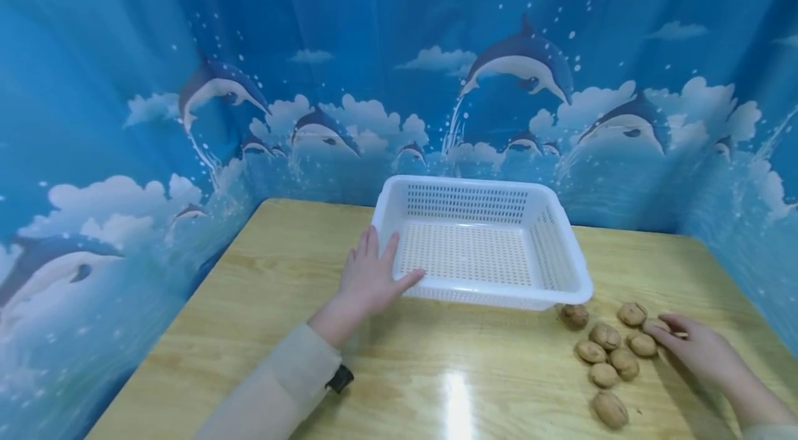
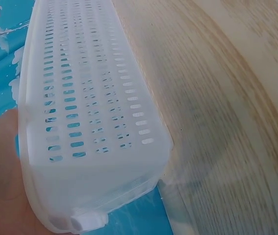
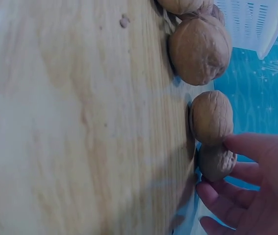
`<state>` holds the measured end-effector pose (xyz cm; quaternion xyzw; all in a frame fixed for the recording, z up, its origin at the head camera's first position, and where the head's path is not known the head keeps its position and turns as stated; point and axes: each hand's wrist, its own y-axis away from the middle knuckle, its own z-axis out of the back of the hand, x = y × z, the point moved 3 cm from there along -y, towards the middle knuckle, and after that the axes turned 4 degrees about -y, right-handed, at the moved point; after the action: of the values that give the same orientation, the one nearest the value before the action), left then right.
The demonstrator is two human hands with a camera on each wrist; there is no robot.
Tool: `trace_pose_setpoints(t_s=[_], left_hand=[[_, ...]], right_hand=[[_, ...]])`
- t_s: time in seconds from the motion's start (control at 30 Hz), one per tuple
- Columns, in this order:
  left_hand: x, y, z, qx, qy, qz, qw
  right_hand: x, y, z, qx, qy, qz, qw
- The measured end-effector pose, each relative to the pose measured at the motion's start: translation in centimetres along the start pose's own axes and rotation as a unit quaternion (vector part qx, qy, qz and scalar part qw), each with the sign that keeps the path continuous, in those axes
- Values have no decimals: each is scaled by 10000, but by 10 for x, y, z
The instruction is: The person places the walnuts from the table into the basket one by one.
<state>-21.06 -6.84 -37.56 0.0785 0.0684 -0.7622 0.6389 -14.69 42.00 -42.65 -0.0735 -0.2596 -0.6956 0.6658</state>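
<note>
On table (image 1: pixel 262 301): left hand (image 1: pixel 369 280) flat against basket (image 1: pixel 480 284), fingers straight; right hand (image 1: pixel 701 346) fingers pinching walnut (image 1: pixel 656 326).

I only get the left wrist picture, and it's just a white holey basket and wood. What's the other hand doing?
Observer: The right hand is at a group of walnuts on the table, its fingers touching one walnut.
Operator: Is that walnut picked up?
Observer: I cannot tell; in the right wrist view it sits against the fingers, close to the wood.
Operator: Anything in the basket?
Observer: In the head view the basket shows only its white mesh floor, with no walnuts in it.
Operator: Where are the nuts from the basket?
Observer: Beside its near right corner; the left hand rests on its left rim.
</note>
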Motion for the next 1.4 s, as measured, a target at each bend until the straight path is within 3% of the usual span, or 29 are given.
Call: trace_pose_setpoints(t_s=[0.2, 0.5, 0.7, 1.1, 1.4], left_hand=[[0, 2, 1, 24, -36, -3, 10000], [-2, 2, 3, -119, -90, -83, 9999], [-1, 2, 2, -163, -118, -93, 9998], [-3, 6, -6, -282, -209, -190, 9992], [-5, 6, -1, -321, -188, -250, 9990]], right_hand=[[0, 1, -1, -172, 20, -12, 9998], [0, 6, 4, -779, -40, -93, 9969], [6, 9, 11, -796, -295, -150, 9963], [32, 8, 26, -1100, -140, 224, 9936], [65, 0, 37, -1053, -228, 556, 9926]])
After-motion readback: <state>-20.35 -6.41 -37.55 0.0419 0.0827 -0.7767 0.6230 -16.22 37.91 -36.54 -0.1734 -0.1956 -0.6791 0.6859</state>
